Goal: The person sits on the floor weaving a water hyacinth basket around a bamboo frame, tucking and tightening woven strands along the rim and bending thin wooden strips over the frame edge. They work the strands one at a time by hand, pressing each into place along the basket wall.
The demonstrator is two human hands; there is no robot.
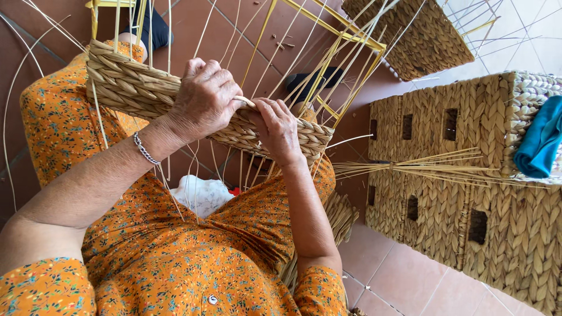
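Basket weaving on a lap, hemmed in by finished work.

Woven baskets crowd the right side, leaving only a strip of tiled floor; yellow frame rods fence the far edge. The half-woven basket rests across the knees; left hand fingers curl over its braided rim, right hand fingers pinch a strand just beside them.

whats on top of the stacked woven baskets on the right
A teal cloth lies on the finished woven baskets, and a bundle of loose straw stalks rests against their side. Whatever the cloth covers is hidden.
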